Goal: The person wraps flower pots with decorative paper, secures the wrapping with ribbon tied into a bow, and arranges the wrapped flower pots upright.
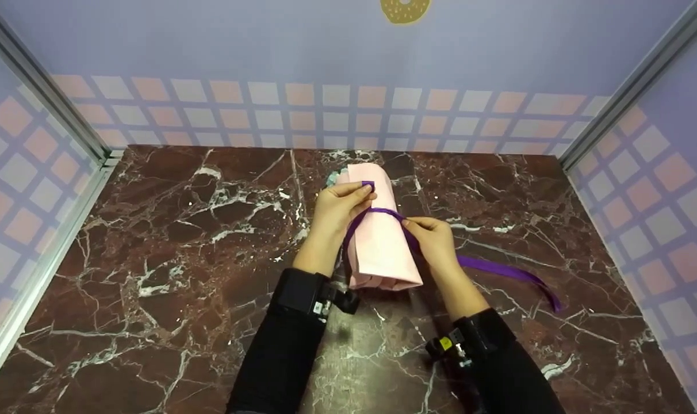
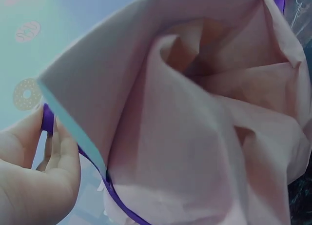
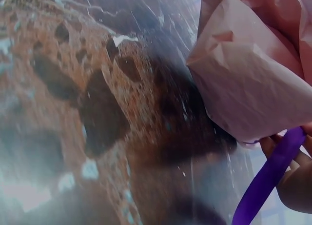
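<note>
A roll of pink wrapping paper lies on the marble-patterned tabletop, its open end toward me. Some pale teal material shows at its far left end. Across the roll's middle runs a purple ribbon. My left hand pinches one short end of the ribbon between thumb and fingers, above the roll's upper left side. On the roll's right side, my right hand pinches the ribbon's other part, and a long tail trails off to the right. The left wrist view shows hollow folds inside the paper.
Brown marble-patterned tabletop surrounds the roll. A lilac back wall with pink and white squares stands behind it, with side panels at left and right. A metal rail borders the left edge.
</note>
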Tool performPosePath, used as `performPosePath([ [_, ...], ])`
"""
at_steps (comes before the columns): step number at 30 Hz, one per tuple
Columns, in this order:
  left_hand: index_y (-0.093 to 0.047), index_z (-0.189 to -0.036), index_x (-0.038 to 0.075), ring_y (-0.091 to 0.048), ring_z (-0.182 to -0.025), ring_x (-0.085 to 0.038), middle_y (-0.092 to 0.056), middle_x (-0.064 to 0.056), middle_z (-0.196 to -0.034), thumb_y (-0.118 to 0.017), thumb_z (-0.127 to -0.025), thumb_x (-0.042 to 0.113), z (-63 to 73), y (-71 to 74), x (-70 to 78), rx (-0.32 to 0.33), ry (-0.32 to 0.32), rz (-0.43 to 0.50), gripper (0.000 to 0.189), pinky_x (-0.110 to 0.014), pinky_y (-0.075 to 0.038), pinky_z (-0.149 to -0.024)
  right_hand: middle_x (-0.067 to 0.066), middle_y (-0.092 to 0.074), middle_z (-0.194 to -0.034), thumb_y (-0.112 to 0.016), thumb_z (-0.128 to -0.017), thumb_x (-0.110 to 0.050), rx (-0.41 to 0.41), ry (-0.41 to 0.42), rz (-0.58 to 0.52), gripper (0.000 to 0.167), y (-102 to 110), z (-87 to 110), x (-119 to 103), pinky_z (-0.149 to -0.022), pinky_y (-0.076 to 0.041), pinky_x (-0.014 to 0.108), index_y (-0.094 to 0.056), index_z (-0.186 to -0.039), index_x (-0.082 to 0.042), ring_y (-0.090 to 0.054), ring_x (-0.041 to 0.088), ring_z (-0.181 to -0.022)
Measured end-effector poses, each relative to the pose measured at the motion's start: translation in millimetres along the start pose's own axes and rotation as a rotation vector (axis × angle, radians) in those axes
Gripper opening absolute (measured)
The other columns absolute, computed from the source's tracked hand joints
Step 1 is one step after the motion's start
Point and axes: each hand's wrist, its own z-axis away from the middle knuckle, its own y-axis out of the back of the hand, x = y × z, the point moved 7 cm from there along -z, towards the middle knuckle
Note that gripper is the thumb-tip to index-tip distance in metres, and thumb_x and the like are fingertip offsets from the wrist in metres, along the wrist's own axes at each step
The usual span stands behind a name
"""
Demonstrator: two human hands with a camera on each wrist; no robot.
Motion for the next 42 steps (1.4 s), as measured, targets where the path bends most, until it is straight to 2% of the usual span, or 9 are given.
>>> performPosePath([
  [7,-0.066,-0.1,-0.017,-0.068,-0.064,-0.015,-0.069,-0.012,-0.075,-0.06,-0.089,-0.014,0.2,0.9,0.8,0.011,0.015,-0.037,0.013,-0.022,-0.057,-0.065,0.014,-0.072,-0.093,-0.072,-0.084,-0.004,-0.049,0.148,0.302,0.015,15,-5.5,-17,-0.067,-0.05,0.019,-0.075,-0.097,0.003,-0.064,0.019,-0.08],
  [11,-0.065,-0.102,-0.018,-0.068,-0.065,-0.015,-0.069,-0.012,-0.078,-0.06,-0.089,-0.014,-0.3,2.0,1.6,0.003,0.013,-0.05,0.014,-0.023,-0.057,-0.067,0.015,-0.072,-0.088,-0.072,-0.081,-0.002,-0.055,0.232,0.527,0.011,23,-10.4,-27,-0.063,-0.05,0.022,-0.076,-0.09,0.002,-0.065,0.022,-0.074],
  [15,-0.065,-0.102,-0.019,-0.068,-0.066,-0.015,-0.068,-0.013,-0.078,-0.06,-0.089,-0.014,-0.3,1.9,2.7,-0.008,0.003,-0.071,0.015,-0.024,-0.057,-0.069,0.014,-0.073,-0.086,-0.07,-0.081,-0.002,-0.071,0.244,0.615,0.011,29,-18.3,-36,-0.062,-0.05,0.025,-0.076,-0.09,0.002,-0.064,0.022,-0.071],
  [21,-0.065,-0.102,-0.018,-0.067,-0.066,-0.015,-0.068,-0.012,-0.08,-0.06,-0.089,-0.014,-0.6,-1.3,4.2,-0.028,-0.009,-0.111,0.015,-0.024,-0.057,-0.07,0.017,-0.071,-0.099,-0.066,-0.085,0.001,-0.136,0.226,0.509,0.02,23,-31.2,-56,-0.064,-0.056,0.027,-0.071,-0.104,0.004,-0.068,0.026,-0.079],
  [26,-0.062,-0.105,-0.02,-0.066,-0.065,-0.015,-0.067,-0.012,-0.08,-0.058,-0.089,-0.016,0.1,-4.7,5.4,-0.042,-0.012,-0.12,0.017,-0.024,-0.057,-0.069,0.015,-0.066,-0.12,-0.062,-0.088,-0.002,-0.229,0.216,0.389,0.027,2,-37.5,-72,-0.077,-0.055,0.029,-0.068,-0.115,0.001,-0.064,0.029,-0.105],
  [29,-0.062,-0.107,-0.02,-0.066,-0.067,-0.015,-0.068,-0.013,-0.082,-0.057,-0.087,-0.019,0.6,-6.3,4.4,-0.062,-0.014,-0.139,0.02,-0.025,-0.057,-0.071,0.017,-0.059,-0.131,-0.057,-0.088,0.002,-0.31,0.207,0.226,0.033,-15,-37.1,-77,-0.094,-0.049,0.032,-0.064,-0.12,0.006,-0.057,0.03,-0.12],
  [33,-0.062,-0.108,-0.019,-0.067,-0.069,-0.014,-0.069,-0.012,-0.084,-0.057,-0.084,-0.023,0.9,-7.6,2.9,-0.089,-0.019,-0.18,0.025,-0.026,-0.057,-0.074,0.02,-0.054,-0.136,-0.052,-0.086,0.004,-0.401,0.159,0.003,0.04,-34,-30.6,-81,-0.105,-0.041,0.035,-0.059,-0.125,0.011,-0.049,0.029,-0.128],
  [38,-0.062,-0.109,-0.018,-0.067,-0.071,-0.015,-0.069,-0.013,-0.085,-0.057,-0.084,-0.023,2.2,-8.7,4.3,-0.104,-0.038,-0.218,0.027,-0.029,-0.058,-0.076,0.017,-0.055,-0.137,-0.063,-0.088,-0.002,-0.446,0.136,-0.063,0.033,-50,-23.9,-81,-0.098,-0.047,0.032,-0.062,-0.118,0.013,-0.051,0.025,-0.125],
  [42,-0.062,-0.112,-0.016,-0.067,-0.072,-0.016,-0.071,-0.018,-0.09,-0.056,-0.083,-0.024,3.3,-8.3,3.9,-0.104,-0.034,-0.25,0.03,-0.031,-0.058,-0.076,0.016,-0.061,-0.129,-0.071,-0.087,-0.002,-0.413,0.13,-0.062,0.029,-56,-23.8,-80,-0.085,-0.054,0.029,-0.066,-0.112,0.011,-0.064,0.02,-0.106],
])
